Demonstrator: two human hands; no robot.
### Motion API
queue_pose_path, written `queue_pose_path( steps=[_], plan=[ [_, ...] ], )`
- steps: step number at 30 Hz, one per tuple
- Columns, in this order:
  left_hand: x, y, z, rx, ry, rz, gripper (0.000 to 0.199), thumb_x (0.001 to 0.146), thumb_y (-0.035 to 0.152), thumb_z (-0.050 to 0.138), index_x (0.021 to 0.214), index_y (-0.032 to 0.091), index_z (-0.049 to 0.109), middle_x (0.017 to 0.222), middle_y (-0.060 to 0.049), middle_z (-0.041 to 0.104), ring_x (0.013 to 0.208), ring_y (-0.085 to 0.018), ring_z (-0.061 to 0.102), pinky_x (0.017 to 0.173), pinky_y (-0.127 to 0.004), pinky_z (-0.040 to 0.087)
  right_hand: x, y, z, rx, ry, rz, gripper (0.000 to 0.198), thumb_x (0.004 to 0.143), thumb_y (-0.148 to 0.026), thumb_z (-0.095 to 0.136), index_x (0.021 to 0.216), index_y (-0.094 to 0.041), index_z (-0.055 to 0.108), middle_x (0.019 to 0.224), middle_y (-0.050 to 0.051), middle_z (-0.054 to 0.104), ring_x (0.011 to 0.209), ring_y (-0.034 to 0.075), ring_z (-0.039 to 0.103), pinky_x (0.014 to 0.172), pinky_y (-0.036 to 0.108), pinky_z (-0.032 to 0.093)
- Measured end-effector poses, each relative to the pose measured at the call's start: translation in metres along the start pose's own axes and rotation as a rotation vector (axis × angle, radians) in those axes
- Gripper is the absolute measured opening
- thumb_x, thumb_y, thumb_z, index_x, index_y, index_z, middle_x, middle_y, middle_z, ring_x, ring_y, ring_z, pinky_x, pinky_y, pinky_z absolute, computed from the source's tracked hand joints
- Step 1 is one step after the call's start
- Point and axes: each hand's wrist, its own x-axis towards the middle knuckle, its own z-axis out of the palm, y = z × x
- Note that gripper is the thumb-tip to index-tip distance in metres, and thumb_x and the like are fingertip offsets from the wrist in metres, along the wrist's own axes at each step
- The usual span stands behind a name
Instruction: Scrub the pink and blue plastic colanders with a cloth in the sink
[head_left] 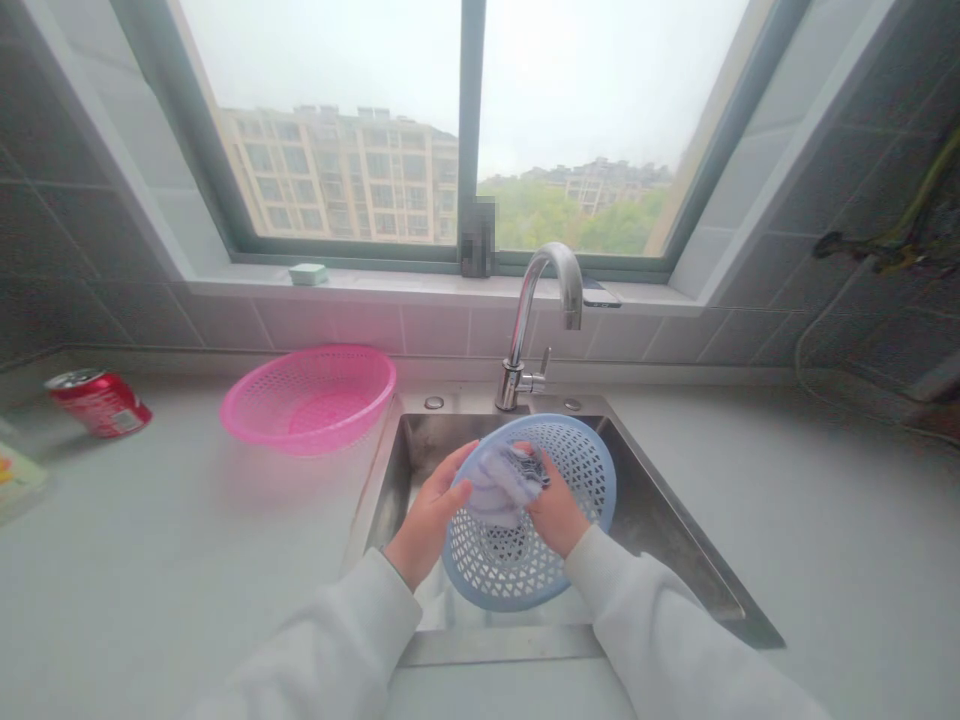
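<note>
A pale grey-white counter point(217, 590) runs beneath a wide window point(471, 120), with a steel sink point(656, 525) set into it. Over the sink the person holds a blue basket point(517, 565), tilted so that its perforated inside shows. The left hand point(427, 515) grips its near-left rim, thumb on the inner side. The right hand's point(555, 505) grip pinches a pale cloth point(495, 490) (bunched, with a dark patterned patch) against the basket's inside.

Behind the sink stands a chrome faucet point(517, 335). A pink basket point(322, 435) sits upright on the counter left of the sink; farther left, a red can point(101, 403) lies on its side. The windowsill point(397, 283) carries a mint-coloured block point(308, 274). Grey tiles point(60, 240) line the walls, dim pipework point(877, 250) hangs at right, and buildings and trees show outside.
</note>
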Motion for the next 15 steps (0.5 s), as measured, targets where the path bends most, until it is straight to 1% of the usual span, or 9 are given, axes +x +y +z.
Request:
queue_pose_path(
  steps=[2,3,4,5,8,9,10,12,15],
  plan=[
    [0.0,0.0,0.001,-0.01,-0.028,-0.003,0.07,0.078,0.054,0.082,0.139,0.023,0.066,0.148,-0.013,0.063,0.143,-0.042,0.05,0.12,-0.055,0.036,0.003,-0.002,-0.003,0.015,0.069,-0.036,0.047,0.064,-0.029,0.08,0.107,-0.025,0.064,0.103,0.005,0.077,0.1,0.026,0.071,0.099,0.042,0.056],
    [0.0,0.0,0.001,-0.011,-0.037,0.0,0.07,0.078,0.054,0.082,0.139,0.023,0.066,0.148,-0.013,0.062,0.144,-0.042,0.049,0.121,-0.055,0.035,0.004,-0.003,-0.004,0.005,0.063,-0.043,0.046,0.064,-0.029,0.08,0.107,-0.025,0.065,0.103,0.004,0.077,0.1,0.026,0.071,0.099,0.041,0.056],
    [0.0,-0.001,0.001,-0.01,-0.04,0.005,0.069,0.078,0.054,0.082,0.138,0.022,0.067,0.149,-0.013,0.062,0.144,-0.042,0.049,0.121,-0.054,0.036,0.004,-0.003,-0.004,-0.016,0.023,-0.042,0.044,0.065,-0.029,0.079,0.106,-0.025,0.066,0.102,0.004,0.077,0.099,0.025,0.072,0.098,0.041,0.056],
    [0.0,-0.001,0.0,-0.01,-0.037,0.009,0.069,0.077,0.053,0.083,0.137,0.023,0.068,0.148,-0.013,0.063,0.144,-0.041,0.049,0.121,-0.053,0.036,0.003,-0.004,-0.003,-0.049,-0.055,-0.04,0.04,0.066,-0.028,0.079,0.104,-0.024,0.068,0.1,0.004,0.078,0.097,0.025,0.072,0.096,0.041,0.057],
    [0.001,-0.002,-0.004,0.012,-0.024,-0.015,0.067,0.076,0.052,0.084,0.135,0.023,0.07,0.14,-0.013,0.069,0.135,-0.041,0.058,0.116,-0.054,0.041,-0.001,-0.004,0.002,-0.197,-0.388,-0.095,0.032,0.066,-0.021,0.077,0.098,-0.024,0.074,0.095,0.004,0.079,0.094,0.026,0.073,0.094,0.043,0.058],
    [0.001,-0.003,-0.005,0.036,-0.024,-0.025,0.067,0.075,0.052,0.085,0.133,0.023,0.071,0.138,-0.014,0.07,0.132,-0.042,0.06,0.115,-0.054,0.043,-0.003,-0.005,0.004,-0.245,-0.472,-0.133,0.032,0.066,-0.018,0.075,0.097,-0.024,0.076,0.095,0.004,0.08,0.094,0.026,0.073,0.096,0.044,0.058],
    [0.001,-0.003,-0.006,0.064,-0.03,-0.029,0.066,0.075,0.051,0.086,0.132,0.022,0.072,0.138,-0.014,0.07,0.132,-0.042,0.06,0.114,-0.054,0.043,-0.005,-0.005,0.005,-0.28,-0.518,-0.171,0.033,0.066,-0.015,0.072,0.097,-0.024,0.077,0.095,0.004,0.08,0.095,0.027,0.073,0.097,0.044,0.057],
    [0.001,-0.003,-0.007,0.106,-0.041,-0.026,0.064,0.074,0.051,0.086,0.13,0.022,0.074,0.141,-0.014,0.068,0.136,-0.042,0.056,0.116,-0.053,0.042,-0.007,-0.004,0.005,-0.305,-0.53,-0.211,0.035,0.068,-0.012,0.067,0.098,-0.024,0.078,0.095,0.005,0.08,0.096,0.027,0.073,0.098,0.044,0.057],
    [0.001,-0.003,-0.007,0.084,-0.028,-0.025,0.067,0.074,0.051,0.086,0.133,0.023,0.071,0.146,-0.014,0.064,0.141,-0.042,0.051,0.119,-0.053,0.039,-0.005,-0.002,0.003,-0.294,-0.469,-0.168,0.029,0.07,-0.015,0.068,0.097,-0.024,0.076,0.094,0.005,0.079,0.093,0.025,0.073,0.094,0.041,0.057]
  ],
)
